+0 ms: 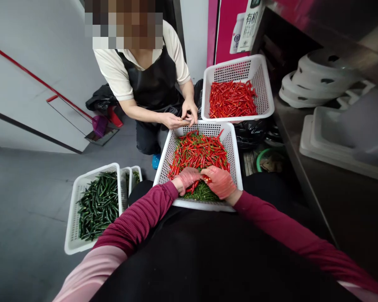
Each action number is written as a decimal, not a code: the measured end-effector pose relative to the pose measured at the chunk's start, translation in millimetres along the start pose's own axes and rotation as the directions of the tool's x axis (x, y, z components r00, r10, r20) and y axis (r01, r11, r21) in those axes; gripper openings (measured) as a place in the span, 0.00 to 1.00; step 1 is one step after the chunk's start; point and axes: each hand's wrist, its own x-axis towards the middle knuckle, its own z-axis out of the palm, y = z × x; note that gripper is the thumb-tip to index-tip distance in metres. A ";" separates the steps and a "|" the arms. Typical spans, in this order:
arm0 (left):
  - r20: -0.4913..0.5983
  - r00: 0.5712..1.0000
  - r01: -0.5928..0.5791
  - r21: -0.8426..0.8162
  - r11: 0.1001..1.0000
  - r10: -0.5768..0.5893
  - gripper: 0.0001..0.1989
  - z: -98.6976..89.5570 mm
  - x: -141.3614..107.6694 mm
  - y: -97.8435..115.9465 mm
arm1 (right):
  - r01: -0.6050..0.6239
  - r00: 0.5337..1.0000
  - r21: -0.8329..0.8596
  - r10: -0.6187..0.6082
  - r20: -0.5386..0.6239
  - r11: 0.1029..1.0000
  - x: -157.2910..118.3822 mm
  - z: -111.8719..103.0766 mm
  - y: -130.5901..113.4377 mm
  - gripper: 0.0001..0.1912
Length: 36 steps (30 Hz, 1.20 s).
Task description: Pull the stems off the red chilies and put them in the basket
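Observation:
In front of me stands a white basket (236, 167) of red chillies (198, 151) with green stems. A heap of loose green stems (201, 192) lies at its near end. My left hand (189, 178), in a thin pinkish glove, is closed around red chillies over that heap. My right hand (219, 181), gloved the same way, is closed on red chillies, whose ends show between its fingers. The fingertips of both hands meet or nearly meet.
Another person (151, 79) sits opposite, hands over the basket's far rim. Behind right is a basket (264, 79) of stemless red chillies; at left, a basket (71, 226) of dark green chillies. A dark counter (343, 201) with white containers runs along the right.

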 end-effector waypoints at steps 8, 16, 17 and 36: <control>-0.068 0.998 -0.029 -0.427 0.904 0.000 0.16 10.3 -16.3 3.0 | -0.735 0.675 0.526 0.530 0.513 0.428 -8.8 0.4 22.8 0.09; -0.229 0.973 -0.041 -0.202 0.978 -0.007 0.13 23.1 -28.8 9.0 | -0.774 0.633 0.543 0.414 0.655 0.325 -23.2 -2.9 9.5 0.12; -0.213 0.977 -0.046 -0.161 0.986 0.011 0.13 22.3 -30.9 8.4 | -0.771 0.636 0.525 0.404 0.658 0.359 -24.0 -3.7 7.8 0.11; -0.064 0.998 -0.006 -0.015 1.000 0.005 0.23 23.0 -19.9 7.4 | -0.711 0.699 0.514 0.561 0.443 0.480 -26.5 -13.3 5.0 0.14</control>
